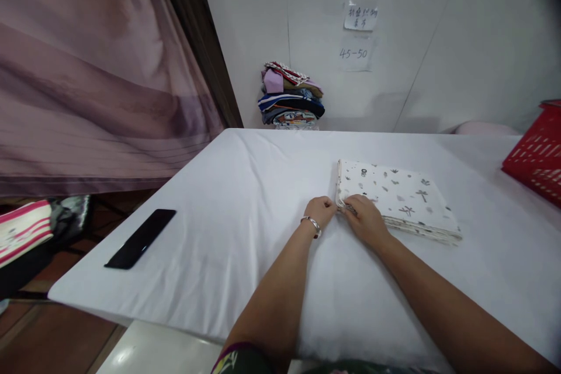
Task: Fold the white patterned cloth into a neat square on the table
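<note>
A folded white cloth (394, 190) with small grey and brown prints lies flat on the white-covered table (210, 234), its layers showing along the near edge. At its near left corner, my left hand (319, 212), with a silver bracelet on the wrist, is closed in a pinch on the cloth's edge. My right hand (366, 219) sits just to the right, its thumb and fingers closed on the same near edge. The fingertips of both hands are partly hidden, so how many layers they grip cannot be told.
A black flat object like a phone (141, 239) lies at the table's left. Behind the far edge stands a pile of folded fabrics (291, 96). A red slotted basket (537, 155) is at the right. A pinkish curtain (96, 70) hangs on the left.
</note>
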Motion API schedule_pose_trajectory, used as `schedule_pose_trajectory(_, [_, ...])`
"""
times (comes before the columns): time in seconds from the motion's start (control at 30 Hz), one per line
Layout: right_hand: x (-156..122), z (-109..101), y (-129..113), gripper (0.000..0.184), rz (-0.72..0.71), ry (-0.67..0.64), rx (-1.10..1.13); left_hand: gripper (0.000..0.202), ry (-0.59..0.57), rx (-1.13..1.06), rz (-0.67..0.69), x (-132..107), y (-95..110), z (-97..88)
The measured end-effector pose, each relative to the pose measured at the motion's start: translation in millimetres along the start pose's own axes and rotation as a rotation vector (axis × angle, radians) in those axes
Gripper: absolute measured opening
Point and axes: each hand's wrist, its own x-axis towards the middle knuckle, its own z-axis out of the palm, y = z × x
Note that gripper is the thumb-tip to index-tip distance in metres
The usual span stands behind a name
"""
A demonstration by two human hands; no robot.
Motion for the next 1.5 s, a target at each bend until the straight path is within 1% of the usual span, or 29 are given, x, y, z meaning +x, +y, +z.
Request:
schedule_pose_trajectory(0.1, [-0.2,-0.3,1.0,0.016,-0.009,-0.028,-0.008,0.010,0.004,-0.039,0.000,0.1,-0.4,0.2])
schedule_pose_trajectory(0.33, [0.0,0.9,1.4,0.018,-0.002,-0.050,-0.042,0.011,-0.006,-0.014,0.018,0.0,-0.9,0.0])
schedule_pose_trajectory(0.43, [0.5,1.6,0.9,0.015,0.027,-0.035,-0.021,0.014,0.000,-0.055,0.017,1.0,-2.5,1.6])
schedule_pose_trajectory(0.53, [0.9,2.1,0.9,0.011,0.062,0.012,0.030,0.017,-0.023,-0.126,-0.007,2.5,-4.5,3.2])
schedule_pose_trajectory(0.63, [1.2,2.5,0.8,0.010,0.095,0.040,0.067,0.015,-0.018,-0.165,-0.023,3.2,-5.0,3.1])
schedule_pose_trajectory(0.7, [1.5,2.2,0.4,0.010,0.110,0.042,0.085,0.013,-0.016,-0.158,-0.012,2.7,-4.2,2.2])
schedule_pose_trajectory(0.83, [1.9,1.1,-0.8,0.009,0.123,0.042,0.100,0.015,-0.070,-0.069,0.017,-0.3,-0.8,1.2])
schedule_pose_trajectory(1.0, [1.6,1.7,1.4,0.009,0.127,0.047,0.112,0.013,-0.026,0.042,0.044,-4.8,4.8,3.3])
schedule_pose_trajectory(1.17, [1.4,1.3,3.5,0.010,0.119,0.044,0.118,0.013,-0.012,0.003,0.075,-5.8,5.8,5.6])
schedule_pose_trajectory(1.23, [1.4,-0.3,2.5,0.010,0.097,0.023,0.108,0.014,-0.030,-0.040,0.052,-4.7,4.0,6.2])
schedule_pose_trajectory(1.33, [1.3,-2.5,0.2,0.013,0.066,-0.013,0.087,0.016,-0.068,-0.112,-0.034,-2.6,1.7,5.8])
schedule_pose_trajectory(1.5, [1.2,-1.7,0.0,0.018,0.028,-0.030,0.039,0.014,-0.123,-0.152,-0.154,-1.6,4.9,-0.9])
